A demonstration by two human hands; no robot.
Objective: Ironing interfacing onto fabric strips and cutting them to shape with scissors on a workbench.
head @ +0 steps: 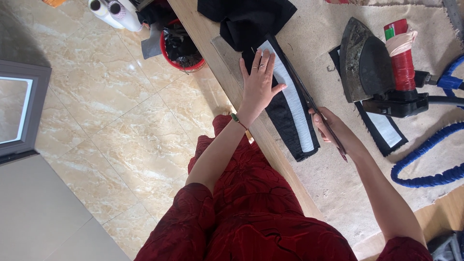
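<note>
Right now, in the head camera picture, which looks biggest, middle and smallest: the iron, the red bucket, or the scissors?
1. Iron: looks biggest.
2. Scissors in the right hand: long but very thin.
3. Red bucket: looks smallest, but it sits lower on the floor and is partly hidden by the table, so unsure.

Label [392, 30] at upper right of the frame: green-and-white patch on a red cylinder standing beside the iron. Curved around the cylinder's top end, small, print too tiny to read. No packages, signs or screens elsewhere.
</note>
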